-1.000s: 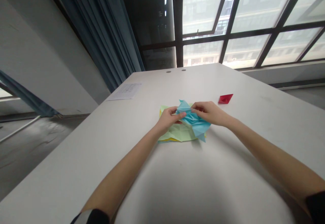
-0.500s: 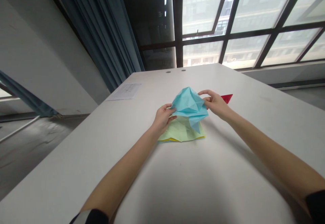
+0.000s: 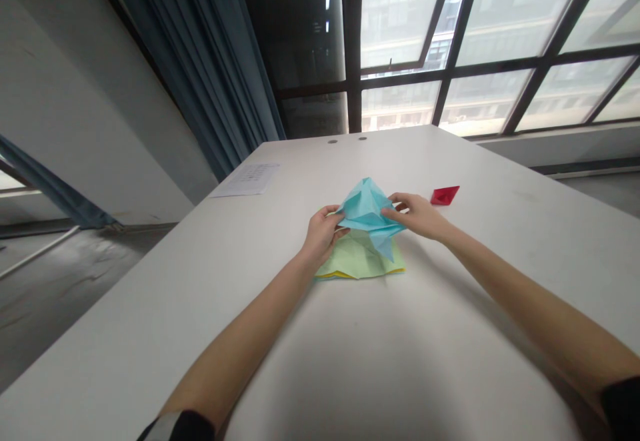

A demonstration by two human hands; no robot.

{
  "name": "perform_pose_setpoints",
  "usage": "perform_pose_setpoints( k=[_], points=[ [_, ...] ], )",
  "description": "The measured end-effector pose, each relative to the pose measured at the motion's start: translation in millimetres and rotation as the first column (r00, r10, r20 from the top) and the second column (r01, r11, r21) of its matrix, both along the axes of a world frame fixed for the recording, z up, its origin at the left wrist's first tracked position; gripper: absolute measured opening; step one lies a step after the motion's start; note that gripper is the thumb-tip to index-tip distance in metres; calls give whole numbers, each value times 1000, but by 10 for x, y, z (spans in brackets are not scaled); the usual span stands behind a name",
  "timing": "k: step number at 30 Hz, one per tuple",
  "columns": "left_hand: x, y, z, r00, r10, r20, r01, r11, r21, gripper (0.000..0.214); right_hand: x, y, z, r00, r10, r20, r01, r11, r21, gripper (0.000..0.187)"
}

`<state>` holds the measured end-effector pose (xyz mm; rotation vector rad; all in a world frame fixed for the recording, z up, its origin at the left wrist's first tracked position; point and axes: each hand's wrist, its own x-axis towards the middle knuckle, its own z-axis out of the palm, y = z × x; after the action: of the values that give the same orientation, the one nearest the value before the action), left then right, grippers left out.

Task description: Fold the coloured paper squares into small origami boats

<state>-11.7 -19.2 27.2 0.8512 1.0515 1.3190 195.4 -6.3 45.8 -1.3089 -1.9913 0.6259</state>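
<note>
Both hands hold a creased sheet of light-blue origami paper (image 3: 369, 211) a little above the white counter (image 3: 380, 334). The left hand (image 3: 323, 234) pinches the sheet's left edge between thumb and fingers; the right hand (image 3: 417, 214) grips its right side — thumb on the near face, fingers behind. The blue paper is bunched into a peaked, tent-like shape, with one pointed corner hanging down toward the person.

Directly under it lies a flat stack of coloured paper (image 3: 357, 262) with a pale-green sheet on top and a yellow edge showing along its near side; the left hand's heel is over the stack's left corner.

Just beyond the right hand sits a small red folded paper piece (image 3: 445, 195) — apart from the fingers. Farther off, near the counter's left edge, lies a printed white sheet (image 3: 249, 179).
</note>
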Motion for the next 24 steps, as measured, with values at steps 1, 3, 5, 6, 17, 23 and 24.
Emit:
perform_pose_setpoints(
  k=[1, 3, 5, 6, 17, 23, 24],
  points=[
    [-5, 5, -10, 1000, 8, -13, -8, 1000, 4, 18, 5, 10, 0, 1000, -13, -13, 13, 1000, 2, 24],
    [-26, 24, -40, 998, 45, -42, -45, 999, 20, 17, 27, 35, 3, 994, -45, -103, 42, 999, -35, 23],
    [-56, 53, -76, 993, 97, -64, -94, 994, 46, 17, 59, 59, 15, 957, -96, -273, 61, 989, -135, 21],
    [-72, 69, -93, 990, 119, -70, -115, 992, 56, 17, 75, 68, 25, 923, -125, -365, 56, 979, -193, 20],
    [-91, 105, -141, 982, 184, -32, -181, 979, 96, 23, 17, 12, 64, 776, -231, -586, -29, 916, -401, 28],
    [-89, 124, -140, 964, 261, -45, -256, 962, 91, 19, -12, -88, 41, 851, 100, -515, -304, 895, -328, 54],
    [-87, 123, -133, 963, 266, -47, -262, 961, 86, 18, -26, -106, 38, 854, 131, -504, -329, 886, -326, 55]
  ],
)
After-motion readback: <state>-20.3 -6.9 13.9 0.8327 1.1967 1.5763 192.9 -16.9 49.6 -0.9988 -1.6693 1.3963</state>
